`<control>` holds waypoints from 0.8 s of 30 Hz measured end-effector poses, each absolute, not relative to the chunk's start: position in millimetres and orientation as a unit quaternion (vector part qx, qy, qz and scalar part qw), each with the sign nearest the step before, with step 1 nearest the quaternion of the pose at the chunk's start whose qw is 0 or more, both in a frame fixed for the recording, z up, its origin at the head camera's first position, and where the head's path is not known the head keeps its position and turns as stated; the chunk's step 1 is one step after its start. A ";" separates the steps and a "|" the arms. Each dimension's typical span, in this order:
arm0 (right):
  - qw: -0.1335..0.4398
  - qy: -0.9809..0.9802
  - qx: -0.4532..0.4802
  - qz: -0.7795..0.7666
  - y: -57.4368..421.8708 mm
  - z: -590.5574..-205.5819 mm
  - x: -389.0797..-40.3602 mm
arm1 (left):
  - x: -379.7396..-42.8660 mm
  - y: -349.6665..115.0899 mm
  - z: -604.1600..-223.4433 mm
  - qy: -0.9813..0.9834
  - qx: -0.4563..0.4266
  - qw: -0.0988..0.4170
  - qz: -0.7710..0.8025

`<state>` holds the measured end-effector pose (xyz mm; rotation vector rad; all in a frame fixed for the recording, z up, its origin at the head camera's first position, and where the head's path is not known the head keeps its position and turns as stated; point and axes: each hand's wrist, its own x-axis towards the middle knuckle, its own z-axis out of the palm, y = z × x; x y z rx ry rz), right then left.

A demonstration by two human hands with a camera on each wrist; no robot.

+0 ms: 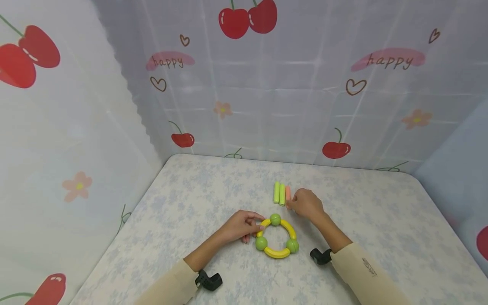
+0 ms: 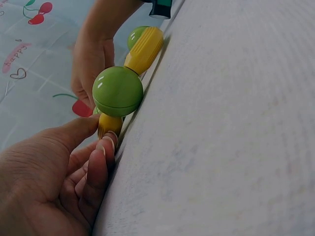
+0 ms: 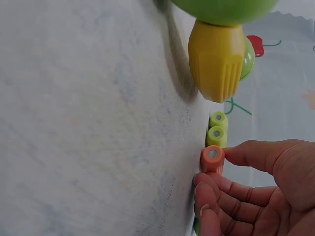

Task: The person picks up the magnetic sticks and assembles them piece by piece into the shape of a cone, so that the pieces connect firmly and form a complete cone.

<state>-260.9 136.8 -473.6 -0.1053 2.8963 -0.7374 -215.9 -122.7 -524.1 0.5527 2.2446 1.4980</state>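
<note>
On the table lies a ring of three yellow curved magnetic rods [image 1: 277, 253] joined by three green balls [image 1: 292, 245]. My left hand [image 1: 240, 226] pinches the ring's left yellow rod [image 2: 109, 125] between thumb and fingers, beside a green ball [image 2: 118, 91]. Beyond the ring, my right hand [image 1: 306, 203] pinches a straight orange magnetic rod [image 3: 212, 156] between thumb and fingertips. A grey disc shows on its end. Two yellow-green rods [image 1: 282, 195] lie side by side just left of the orange one.
The table [image 1: 183, 190] has a pale blue mottled cover. Cherry-printed curtains [image 1: 267, 106] hang behind it and along its left side. Each wrist carries a black camera [image 1: 320, 256]. A bit of something green [image 3: 196, 227] shows below the right fingers.
</note>
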 end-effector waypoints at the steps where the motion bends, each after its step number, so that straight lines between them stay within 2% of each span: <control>1: 0.077 0.965 -0.036 -0.247 137.6 -473.4 -259.7 | -216.4 -122.8 -524.2 0.800 0.199 0.192 0.533; 12: 0.108 0.963 -0.052 -0.241 146.7 -469.9 -239.3 | -218.9 -124.9 -524.1 0.798 0.207 0.193 0.533; 24: 0.122 0.951 -0.045 -0.282 147.8 -478.6 -241.6 | -217.3 -125.0 -526.4 0.794 0.208 0.196 0.536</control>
